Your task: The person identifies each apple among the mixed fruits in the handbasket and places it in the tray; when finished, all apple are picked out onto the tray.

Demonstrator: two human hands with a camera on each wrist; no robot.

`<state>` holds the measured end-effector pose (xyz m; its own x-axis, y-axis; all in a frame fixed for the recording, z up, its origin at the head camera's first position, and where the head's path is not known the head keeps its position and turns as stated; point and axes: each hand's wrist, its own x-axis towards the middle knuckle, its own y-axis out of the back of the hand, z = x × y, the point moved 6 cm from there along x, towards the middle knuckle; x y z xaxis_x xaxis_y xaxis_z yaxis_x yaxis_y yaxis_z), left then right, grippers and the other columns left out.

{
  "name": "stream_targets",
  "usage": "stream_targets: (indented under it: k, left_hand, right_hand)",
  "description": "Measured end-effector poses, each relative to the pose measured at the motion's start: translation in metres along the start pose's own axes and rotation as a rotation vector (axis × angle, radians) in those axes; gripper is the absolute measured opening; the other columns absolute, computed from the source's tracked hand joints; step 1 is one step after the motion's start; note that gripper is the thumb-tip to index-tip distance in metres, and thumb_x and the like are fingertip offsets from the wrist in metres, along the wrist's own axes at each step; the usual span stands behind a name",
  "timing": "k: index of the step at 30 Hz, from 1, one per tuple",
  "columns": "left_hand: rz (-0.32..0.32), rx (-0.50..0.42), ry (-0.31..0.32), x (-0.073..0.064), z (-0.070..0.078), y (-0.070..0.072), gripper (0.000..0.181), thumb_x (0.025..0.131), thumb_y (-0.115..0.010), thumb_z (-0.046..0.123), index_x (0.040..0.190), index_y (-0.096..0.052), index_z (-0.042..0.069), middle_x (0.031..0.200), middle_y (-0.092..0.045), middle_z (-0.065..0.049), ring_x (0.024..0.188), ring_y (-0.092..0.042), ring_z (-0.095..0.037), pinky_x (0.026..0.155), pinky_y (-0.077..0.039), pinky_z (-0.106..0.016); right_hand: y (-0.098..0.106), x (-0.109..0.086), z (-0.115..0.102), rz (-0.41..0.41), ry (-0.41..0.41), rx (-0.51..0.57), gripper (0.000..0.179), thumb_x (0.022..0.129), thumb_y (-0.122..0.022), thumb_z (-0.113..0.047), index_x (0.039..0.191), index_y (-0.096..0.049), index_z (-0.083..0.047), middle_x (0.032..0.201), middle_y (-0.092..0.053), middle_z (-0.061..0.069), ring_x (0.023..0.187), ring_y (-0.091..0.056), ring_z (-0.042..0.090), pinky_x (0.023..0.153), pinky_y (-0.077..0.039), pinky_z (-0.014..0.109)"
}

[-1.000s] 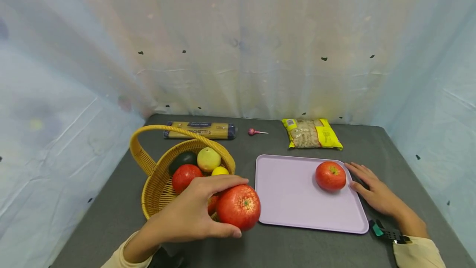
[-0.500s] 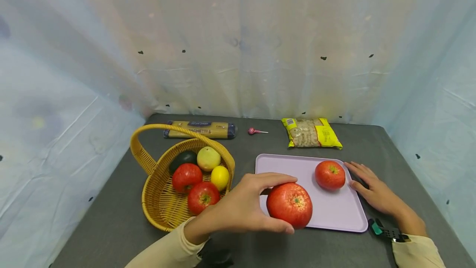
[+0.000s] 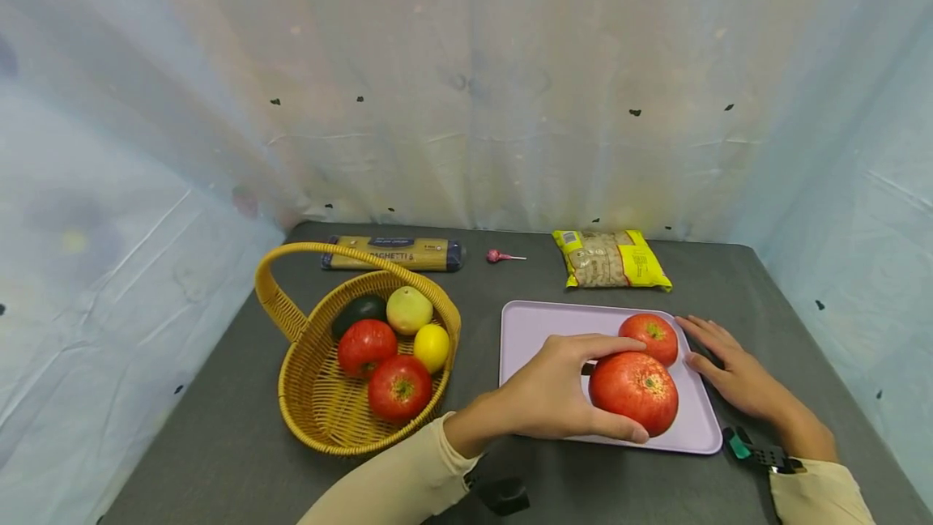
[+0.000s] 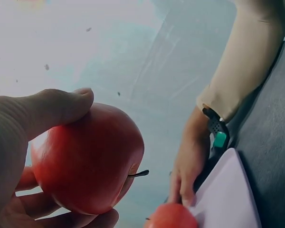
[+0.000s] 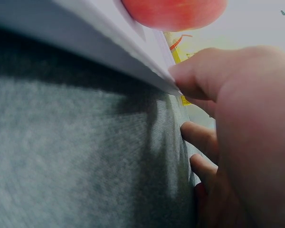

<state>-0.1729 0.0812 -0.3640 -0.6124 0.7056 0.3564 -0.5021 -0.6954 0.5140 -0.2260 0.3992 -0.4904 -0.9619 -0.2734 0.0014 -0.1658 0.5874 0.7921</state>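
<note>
My left hand (image 3: pixel 561 391) grips a red apple (image 3: pixel 632 397) between thumb and fingers, held over the lilac tray (image 3: pixel 535 326). In the left wrist view the held apple (image 4: pixel 92 159) shows its dark stem, with the thumb on top and fingers underneath. A second red apple (image 3: pixel 649 333) sits near the tray's right edge, partly covered by the held one in the head view. My right hand (image 3: pixel 736 371) rests at the tray's right rim, fingers relaxed. Seen from the right wrist, its thumb (image 5: pixel 194 73) touches the rim while other fingers lie beside the tray.
Left of the tray stands a yellow wicker basket (image 3: pixel 290 387) with a tall handle, holding two red apples (image 3: pixel 399 389), a lemon (image 3: pixel 432 347), a pale green fruit (image 3: pixel 409 310) and a dark oval one (image 3: pixel 359 314). Behind lie spaghetti (image 3: pixel 394 254), a lollipop (image 3: pixel 496 256) and a yellow bag (image 3: pixel 611 259).
My left hand has carried the apple rightward from in front of the basket to over the tray, uncovering the basket's front fruit. The right hand has stayed in place.
</note>
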Motion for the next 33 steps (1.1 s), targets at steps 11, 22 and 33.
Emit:
stream_targets:
  k: [11,22,33]
  left_hand:
    - [-0.076,-0.052,0.134,0.028,-0.027,-0.031,0.078,0.084,-0.097,0.033,0.153,-0.063,0.016,0.132,-0.070,0.009,0.105,-0.066,0.010,0.087,-0.055,-0.007]
    - [-0.087,0.006,0.221,0.045,-0.057,-0.060,0.080,0.083,-0.097,0.040,0.154,-0.064,0.024,0.128,-0.072,0.012,0.106,-0.063,0.008,0.085,-0.051,-0.006]
    - [-0.134,0.119,0.273,0.043,-0.081,-0.083,0.076,0.082,-0.097,0.046,0.150,-0.068,0.027,0.130,-0.073,0.019,0.110,-0.062,0.008,0.090,-0.048,-0.006]
  right_hand:
    - [0.000,-0.002,0.000,0.005,0.005,-0.005,0.068,0.112,-0.061,-0.030,0.172,-0.034,-0.013,0.171,-0.027,0.038,0.156,-0.013,0.070,0.106,-0.018,0.097]
    - [0.000,-0.001,-0.001,0.002,0.004,-0.002,0.068,0.112,-0.061,-0.029,0.172,-0.034,-0.013,0.172,-0.027,0.037,0.157,-0.013,0.069,0.106,-0.018,0.097]
    - [0.000,0.000,0.000,0.008,0.016,0.006,0.067,0.111,-0.061,-0.026,0.171,-0.035,-0.011,0.171,-0.029,0.037,0.155,-0.016,0.069,0.105,-0.020,0.097]
